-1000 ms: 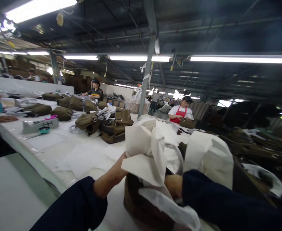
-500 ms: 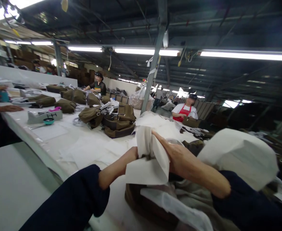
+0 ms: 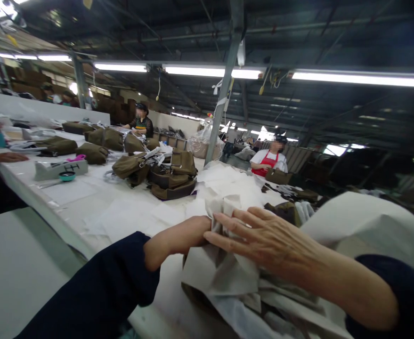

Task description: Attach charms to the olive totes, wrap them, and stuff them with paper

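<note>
A sheet of off-white paper [image 3: 221,278] is bunched up between my two hands, its top crumpled into folds. My left hand [image 3: 194,230] grips it from the left, fingertips hidden in the folds. Across its front lies my right hand [image 3: 259,235], pressing the paper against the left hand with long, slightly separated fingers; the thumb is out of sight. Right under the paper is a brown bag [image 3: 192,294], mostly covered, with thin whitish material [image 3: 235,315] hanging over it. Close to my right forearm stands a large curved sheet of white paper [image 3: 369,226].
Brown bags [image 3: 173,174] are piled on the white table [image 3: 171,278], near loose white sheets [image 3: 224,181]. A tape dispenser [image 3: 60,169] stands left. A co-worker in a red apron [image 3: 270,160] handles a bag; another person's hand [image 3: 11,157] rests at far left.
The paper went from a smooth upright roll to a crumpled bunch, lower down. My right hand has turned from its side to lie over the paper's front, back of the hand showing.
</note>
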`<state>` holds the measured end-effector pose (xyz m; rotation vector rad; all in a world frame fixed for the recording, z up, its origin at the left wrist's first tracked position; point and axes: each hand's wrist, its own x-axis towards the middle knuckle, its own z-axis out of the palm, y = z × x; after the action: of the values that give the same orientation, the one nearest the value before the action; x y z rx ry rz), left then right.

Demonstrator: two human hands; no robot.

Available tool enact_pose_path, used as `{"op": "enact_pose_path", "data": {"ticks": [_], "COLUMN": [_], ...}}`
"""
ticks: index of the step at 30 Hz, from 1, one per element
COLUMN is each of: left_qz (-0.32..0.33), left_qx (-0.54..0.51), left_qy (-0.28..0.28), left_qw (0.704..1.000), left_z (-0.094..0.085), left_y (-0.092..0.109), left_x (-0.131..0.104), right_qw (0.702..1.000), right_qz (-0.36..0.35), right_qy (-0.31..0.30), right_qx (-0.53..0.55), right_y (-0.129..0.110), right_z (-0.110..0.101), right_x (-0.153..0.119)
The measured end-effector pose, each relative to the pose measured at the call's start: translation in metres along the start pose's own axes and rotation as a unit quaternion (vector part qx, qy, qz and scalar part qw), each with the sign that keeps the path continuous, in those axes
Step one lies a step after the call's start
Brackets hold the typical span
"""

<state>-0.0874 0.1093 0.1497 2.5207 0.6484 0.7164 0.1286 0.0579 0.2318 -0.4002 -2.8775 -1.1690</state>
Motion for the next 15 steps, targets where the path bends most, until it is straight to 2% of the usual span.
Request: {"op": "enact_pose_path", "data": {"ticks": [3,7,9,12,15], "left_qz": [-0.026,-0.050,-0.073,-0.102,-0.107], "left_qx": [-0.039,-0.164,-0.209,-0.261,-0.251], "left_qy": [-0.028,0.037,0.051,0.036,0.045], "left_qw": [0.999,0.984,0.974,0.959,0.961], "left_z": [0.002,0.004,0.004,0.005,0.009], "left_y": [-0.002,-0.007,-0.012,-0.017,-0.016], "left_x": [0.003,-0.004,-0.012,-0.022,-0.024], "right_qw": [1.000,0.999,0.998,0.998,0.992], "right_qz": [-0.016,0.000,0.006,0.040,0.093], "right_qy": [0.003,0.019,0.015,-0.014,-0.076], "right_qx": [-0.009,-0.047,-0.055,-0.050,-0.031], "right_y": [-0.002,-0.011,-0.021,-0.040,-0.061], "right_z": [0.007,0.014,0.017,0.023,0.031], "right_x": [0.004,0.006,0.008,0.015,0.020]}}
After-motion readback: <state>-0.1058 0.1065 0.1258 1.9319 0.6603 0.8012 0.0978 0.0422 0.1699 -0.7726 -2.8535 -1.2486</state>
